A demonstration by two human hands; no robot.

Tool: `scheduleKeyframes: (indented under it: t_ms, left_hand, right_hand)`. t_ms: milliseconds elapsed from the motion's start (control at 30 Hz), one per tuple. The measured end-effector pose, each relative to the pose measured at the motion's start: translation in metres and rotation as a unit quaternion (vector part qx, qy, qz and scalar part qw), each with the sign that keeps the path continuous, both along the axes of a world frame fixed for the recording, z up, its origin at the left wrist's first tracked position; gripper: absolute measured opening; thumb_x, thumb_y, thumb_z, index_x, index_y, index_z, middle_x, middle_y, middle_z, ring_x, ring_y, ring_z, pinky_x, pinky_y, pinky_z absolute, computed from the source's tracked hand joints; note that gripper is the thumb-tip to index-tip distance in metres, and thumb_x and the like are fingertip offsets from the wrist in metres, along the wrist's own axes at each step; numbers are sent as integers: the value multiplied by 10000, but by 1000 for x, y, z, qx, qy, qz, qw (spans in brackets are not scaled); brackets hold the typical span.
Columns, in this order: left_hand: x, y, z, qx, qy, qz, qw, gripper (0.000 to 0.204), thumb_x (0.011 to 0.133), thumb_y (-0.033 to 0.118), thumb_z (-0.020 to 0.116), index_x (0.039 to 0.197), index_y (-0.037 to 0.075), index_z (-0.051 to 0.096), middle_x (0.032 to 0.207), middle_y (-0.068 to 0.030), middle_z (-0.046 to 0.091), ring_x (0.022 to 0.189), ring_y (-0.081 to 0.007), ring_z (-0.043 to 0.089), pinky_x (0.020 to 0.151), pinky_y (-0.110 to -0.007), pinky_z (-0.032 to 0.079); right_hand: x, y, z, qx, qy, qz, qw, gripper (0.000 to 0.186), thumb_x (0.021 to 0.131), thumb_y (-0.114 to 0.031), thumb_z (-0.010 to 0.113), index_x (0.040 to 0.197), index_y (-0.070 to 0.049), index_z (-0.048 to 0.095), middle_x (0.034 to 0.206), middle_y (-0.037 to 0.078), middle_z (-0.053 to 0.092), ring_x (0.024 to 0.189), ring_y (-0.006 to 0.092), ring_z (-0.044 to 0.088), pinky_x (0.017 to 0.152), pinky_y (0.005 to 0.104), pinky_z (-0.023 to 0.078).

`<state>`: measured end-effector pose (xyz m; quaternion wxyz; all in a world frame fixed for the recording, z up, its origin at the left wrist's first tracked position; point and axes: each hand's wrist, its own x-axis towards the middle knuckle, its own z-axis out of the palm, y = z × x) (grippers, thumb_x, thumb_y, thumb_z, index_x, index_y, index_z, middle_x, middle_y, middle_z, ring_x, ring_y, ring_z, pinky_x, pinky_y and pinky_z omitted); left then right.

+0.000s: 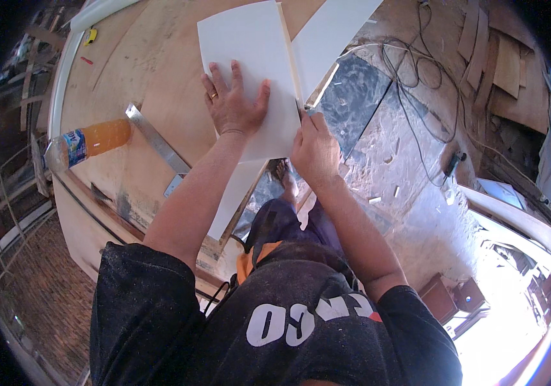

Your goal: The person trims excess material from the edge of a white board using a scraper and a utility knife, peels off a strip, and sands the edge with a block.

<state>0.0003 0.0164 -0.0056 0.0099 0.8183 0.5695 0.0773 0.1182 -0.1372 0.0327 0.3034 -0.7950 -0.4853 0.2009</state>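
harsh daylight flooding the lower right, blown-out glare across the dusty grey floor point(417, 206), even light on the flat white rectangular panel point(243, 38), dim left side, black circular vignette, fisheye-bent edges, bluish fringing at the right rim, soft fine detail

The white panel point(279, 116) lies flat over the tan worktop point(159, 71), smooth, plain face upward. It is broad and four-sided, its long sides running away from the body and leaning left toward the far end; a pale, thin edge shows along its right side. The small dark tool point(302, 109) — mostly hidden inside the right hand point(315, 145) — shows only a narrow tip, right at that pale edge.
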Motion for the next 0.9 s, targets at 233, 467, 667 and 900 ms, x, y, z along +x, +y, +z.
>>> scheduleKeyframes:
  t_ms: [233, 467, 667, 900]
  left_hand:
    - [0, 0, 0, 5, 4, 5, 1000, 868, 982, 727, 528, 1639, 170, 424, 1703, -280, 274, 1558, -544, 248, 1252, -601, 279]
    - [3, 1, 5, -6, 10, 6, 1000, 862, 980, 714, 540, 1632, 160, 437, 1704, -278, 271, 1562, -540, 243, 1249, -599, 288]
    - [2, 1, 3, -9, 5, 4, 1000, 880, 977, 699, 529, 1639, 132, 410, 1703, -289, 252, 1567, -547, 212, 1252, -578, 263]
    - [1, 1, 6, -27, 11, 11, 1000, 880, 981, 694, 526, 1645, 131, 397, 1716, -289, 219, 1577, -536, 190, 1261, -584, 238]
  right_hand:
    - [7, 20, -5, -1, -25, 7, 1000, 384, 933, -53, 567, 1285, 60, 669, 1095, 204, 629, 858, 408, 714, 749, 485, 611]
    - [14, 44, -2, -14, -38, 5, 999, 371, 939, -68, 568, 1273, 56, 673, 1107, 200, 624, 889, 406, 717, 766, 495, 608]
    - [22, 62, -5, -7, -47, 20, 999, 366, 951, -72, 552, 1270, 64, 667, 1125, 196, 620, 905, 414, 716, 778, 492, 610]
    - [29, 89, 2, -32, -37, 18, 999, 369, 950, -79, 551, 1262, 75, 671, 1131, 214, 623, 923, 430, 714, 797, 506, 606]
